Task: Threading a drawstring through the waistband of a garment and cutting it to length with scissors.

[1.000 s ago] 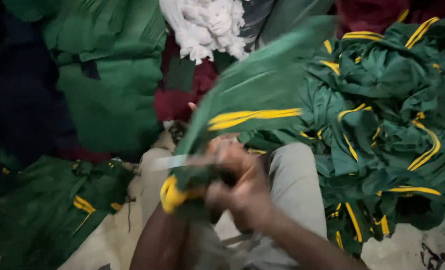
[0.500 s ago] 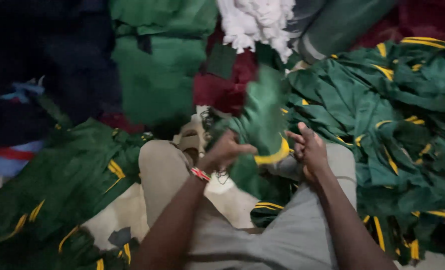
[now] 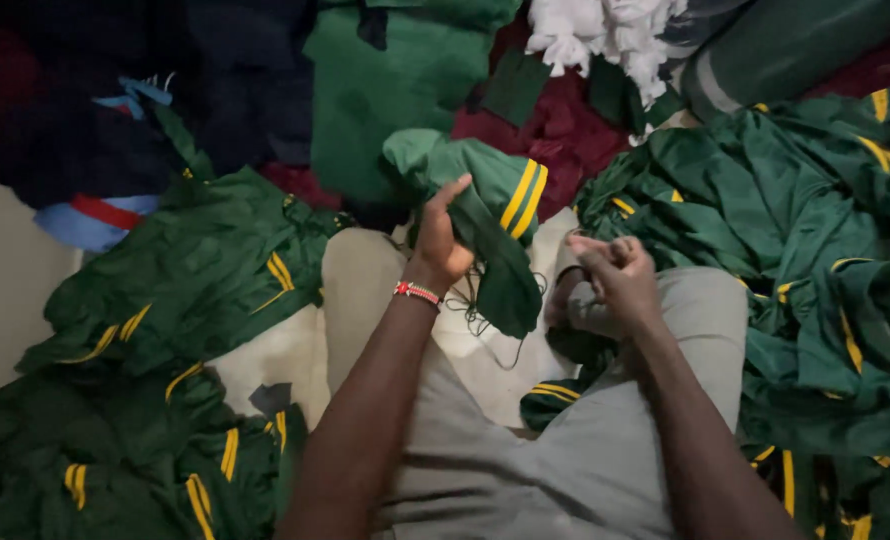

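Observation:
My left hand (image 3: pixel 437 235) grips a green garment piece (image 3: pixel 485 215) with two yellow stripes at its cuff, holding it up over my knees. A beaded bracelet (image 3: pixel 417 292) circles that wrist. My right hand (image 3: pixel 613 268) is closed beside it, fingers pinched together; whether it holds a thread is too small to tell. Loose dark threads (image 3: pixel 485 322) hang below the garment. I sit on the floor in grey trousers (image 3: pixel 525 460).
Piles of green garments with yellow stripes lie at my left (image 3: pixel 165 300) and right (image 3: pixel 815 250). Plain green cloth (image 3: pixel 385 90), maroon cloth (image 3: pixel 565 130), white fabric scraps (image 3: pixel 605 35) and dark and blue clothing (image 3: pixel 95 150) lie ahead.
My left hand has lifted the striped green piece higher and turned it, so the cuff stripes face up. My right hand has drawn away from the garment and closed. The view shifted left.

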